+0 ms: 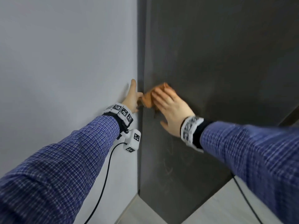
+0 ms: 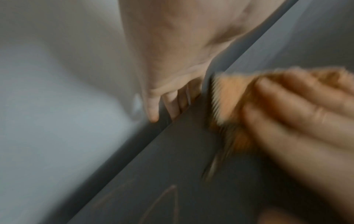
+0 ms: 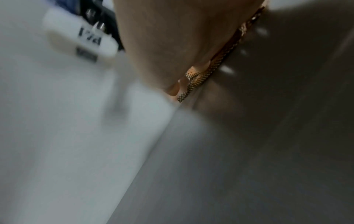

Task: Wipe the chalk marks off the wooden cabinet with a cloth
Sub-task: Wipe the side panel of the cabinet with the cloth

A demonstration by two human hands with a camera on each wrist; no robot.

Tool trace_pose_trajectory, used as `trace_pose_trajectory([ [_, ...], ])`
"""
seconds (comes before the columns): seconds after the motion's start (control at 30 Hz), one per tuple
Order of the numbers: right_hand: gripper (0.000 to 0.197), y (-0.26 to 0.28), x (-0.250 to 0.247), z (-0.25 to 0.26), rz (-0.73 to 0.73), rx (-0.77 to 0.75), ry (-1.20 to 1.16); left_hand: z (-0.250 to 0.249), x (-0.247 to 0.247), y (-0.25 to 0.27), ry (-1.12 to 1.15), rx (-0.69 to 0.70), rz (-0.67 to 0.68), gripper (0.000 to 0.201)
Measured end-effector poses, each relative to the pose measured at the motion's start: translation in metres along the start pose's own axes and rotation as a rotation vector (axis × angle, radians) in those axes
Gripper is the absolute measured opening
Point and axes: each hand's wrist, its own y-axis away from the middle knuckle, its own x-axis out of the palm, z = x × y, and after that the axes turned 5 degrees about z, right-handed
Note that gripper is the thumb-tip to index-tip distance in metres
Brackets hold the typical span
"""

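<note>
The dark grey cabinet panel (image 1: 218, 62) stands upright against a white wall. My right hand (image 1: 171, 105) lies flat on it, fingers straight, pressing a crumpled orange cloth (image 1: 148, 99) near the panel's left edge; both are motion-blurred. Below the hand, faint chalk marks (image 1: 168, 160) show on the panel. My left hand (image 1: 133, 97) rests at the cabinet's left edge, thumb up along the wall. In the left wrist view its fingers (image 2: 153, 112) lie straight beside the edge, with the cloth (image 2: 229, 100) and reddish chalk marks (image 2: 168, 197) close by. The right wrist view shows only the palm (image 3: 172, 37) and the cloth's (image 3: 193, 84) hem.
The white wall (image 1: 64, 62) fills the left side and meets the cabinet in a narrow gap. Pale floor (image 1: 218, 207) shows at the bottom. Black cables hang from both wrists (image 1: 103, 175) (image 1: 247, 204).
</note>
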Motion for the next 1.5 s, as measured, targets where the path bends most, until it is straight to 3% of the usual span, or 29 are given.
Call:
trace_pose_trajectory([
  [0.1, 0.093, 0.050, 0.056, 0.058, 0.236, -0.061, -0.033, 0.014, -0.001, 0.001, 0.034, -0.015, -0.014, 0.100],
  [0.2, 0.091, 0.094, 0.081, 0.076, 0.399, -0.112, 0.017, 0.016, 0.001, 0.008, 0.022, -0.028, -0.011, 0.096],
  [0.3, 0.087, 0.101, 0.062, 0.047, 0.323, -0.096, -0.003, 0.002, 0.005, 0.020, -0.022, -0.041, 0.004, 0.096],
  [0.37, 0.087, 0.090, 0.030, 0.008, 0.168, -0.033, -0.083, -0.011, 0.009, 0.030, -0.016, -0.026, -0.003, 0.098],
  [0.43, 0.085, 0.083, -0.008, -0.043, -0.014, 0.017, -0.091, -0.023, 0.011, 0.037, 0.015, 0.007, 0.004, 0.111],
  [0.5, 0.081, 0.084, -0.041, -0.090, -0.080, 0.068, -0.046, -0.030, 0.008, 0.034, 0.037, 0.041, 0.014, 0.126],
  [0.6, 0.078, 0.089, -0.063, -0.118, -0.092, 0.141, -0.019, -0.044, 0.010, 0.046, 0.049, 0.085, -0.021, 0.105],
  [0.73, 0.085, 0.102, -0.038, -0.079, -0.053, 0.136, -0.081, -0.035, 0.012, 0.043, 0.000, 0.131, -0.027, 0.086],
  [0.8, 0.088, 0.121, -0.003, -0.044, 0.040, 0.062, -0.150, -0.024, 0.014, 0.039, 0.003, 0.122, -0.028, 0.085],
  [0.93, 0.087, 0.181, 0.063, 0.018, 0.361, -0.048, -0.194, -0.003, 0.014, 0.031, 0.012, 0.074, -0.020, 0.083],
  [1.07, 0.082, 0.218, 0.082, 0.038, 0.583, -0.087, -0.081, 0.006, 0.016, 0.028, -0.018, 0.056, -0.006, 0.083],
  [1.17, 0.079, 0.196, 0.064, 0.021, 0.483, -0.071, -0.095, 0.004, 0.021, 0.028, -0.025, 0.069, -0.011, 0.080],
  [1.33, 0.082, 0.116, 0.002, -0.030, 0.105, 0.071, -0.110, 0.007, 0.028, 0.021, 0.021, 0.094, -0.035, 0.078],
  [1.43, 0.083, 0.099, -0.001, -0.024, 0.055, 0.121, -0.107, 0.022, 0.029, 0.015, 0.047, 0.099, -0.071, 0.076],
  [1.5, 0.086, 0.109, 0.025, 0.001, 0.124, 0.072, -0.111, 0.036, 0.030, 0.011, 0.060, 0.092, -0.091, 0.074],
])
